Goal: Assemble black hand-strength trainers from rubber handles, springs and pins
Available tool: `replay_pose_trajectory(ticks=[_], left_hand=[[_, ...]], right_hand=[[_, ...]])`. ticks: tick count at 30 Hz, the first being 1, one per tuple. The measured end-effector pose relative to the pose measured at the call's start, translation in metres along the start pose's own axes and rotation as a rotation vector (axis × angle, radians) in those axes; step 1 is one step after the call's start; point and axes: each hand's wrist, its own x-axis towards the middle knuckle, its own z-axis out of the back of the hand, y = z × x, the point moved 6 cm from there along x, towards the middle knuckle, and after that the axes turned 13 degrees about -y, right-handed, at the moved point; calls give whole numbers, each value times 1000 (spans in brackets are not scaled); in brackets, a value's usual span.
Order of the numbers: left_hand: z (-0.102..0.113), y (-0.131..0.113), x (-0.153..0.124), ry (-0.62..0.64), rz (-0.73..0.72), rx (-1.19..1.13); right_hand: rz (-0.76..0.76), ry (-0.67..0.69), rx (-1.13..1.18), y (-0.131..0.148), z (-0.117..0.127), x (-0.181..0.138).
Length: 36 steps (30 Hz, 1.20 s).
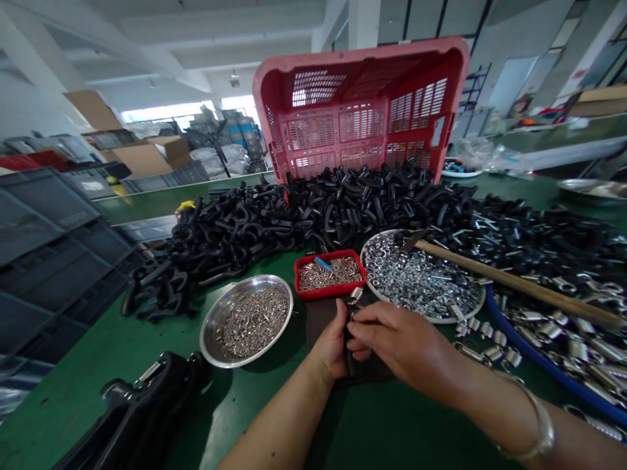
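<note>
My left hand (329, 346) is closed around a dark plastic part (350, 362), which is mostly hidden by my fingers. A metal coil spring (356, 296) sticks up at its far end. The fingers of my right hand (409, 349) are pinched together against the top of the same part; whatever lies between the fingertips is too small to make out. Both hands are over a dark pad (316, 326) on the green table. Just beyond them is a red tray (304, 294) of small metal pins, with a blue piece lying on the pins.
A steel bowl (208, 333) of tiny metal pieces stands left, beside assembled black parts (142, 405). A wooden-handled hammer (514, 281) lies across a white dish (375, 287) of small hardware. Springs (578, 349) lie right. Behind, black parts (333, 202) spill from a red crate (267, 117).
</note>
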Motion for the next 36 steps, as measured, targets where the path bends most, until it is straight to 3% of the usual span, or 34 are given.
replay_pose_trajectory(ticks=[4, 6, 14, 19, 23, 28, 32, 34, 36], left_hand=[[-4, -17, -10, 51, -250, 209], [-9, -19, -14, 124, -296, 311], [-8, -25, -14, 171, -350, 299], [-11, -20, -15, 253, -315, 256], [-12, -15, -15, 249, -268, 179], [-8, -15, -13, 223, -261, 210], [-7, -17, -9, 118, -296, 273], [-8, -17, -7, 57, -327, 268], [-10, -18, -4, -5, -355, 261]], right_hand=[[171, -56, -103, 31, 10, -11], [237, -118, -189, 41, 10, -18], [240, -315, -229, 37, -3, -24], [284, -338, -151, 36, -2, -23], [300, -351, -163, 35, 0, -23], [207, -308, -102, 28, -6, -28], [158, -385, -182, 18, -5, -30], [32, -458, -170, 2, -1, -26], [-204, -493, -119, -21, 1, -22]])
